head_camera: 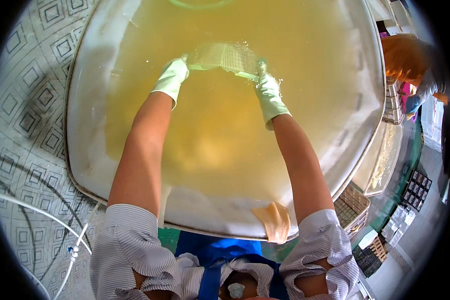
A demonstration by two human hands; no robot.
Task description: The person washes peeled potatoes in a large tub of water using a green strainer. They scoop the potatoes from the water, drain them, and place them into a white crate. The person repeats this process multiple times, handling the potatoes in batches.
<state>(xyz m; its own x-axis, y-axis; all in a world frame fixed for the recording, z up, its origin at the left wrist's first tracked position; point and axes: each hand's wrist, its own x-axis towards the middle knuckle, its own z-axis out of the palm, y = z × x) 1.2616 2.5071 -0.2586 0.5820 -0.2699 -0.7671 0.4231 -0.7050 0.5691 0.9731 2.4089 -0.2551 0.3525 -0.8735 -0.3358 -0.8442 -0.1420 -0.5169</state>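
Observation:
A large white tub (225, 213) of cloudy yellowish liquid lies before me. Near its middle, my left hand (173, 77), in a pale green glove, grips the left end of a ribbed translucent sheet or tray (225, 56). My right hand (266, 84), gloved alike, holds its right end. The piece is partly under the liquid, so its full shape is hidden. Small splashes show beside my right hand. An orange-tan cloth (276, 223) hangs over the tub's near rim.
A pale green ring (200, 4) shows at the top. At right are a person in orange (407, 58), plastic crates (350, 206), a second white basin (373, 168) and stacked boxes (397, 223). A white pipe (73, 249) runs at lower left, by the patterned surface.

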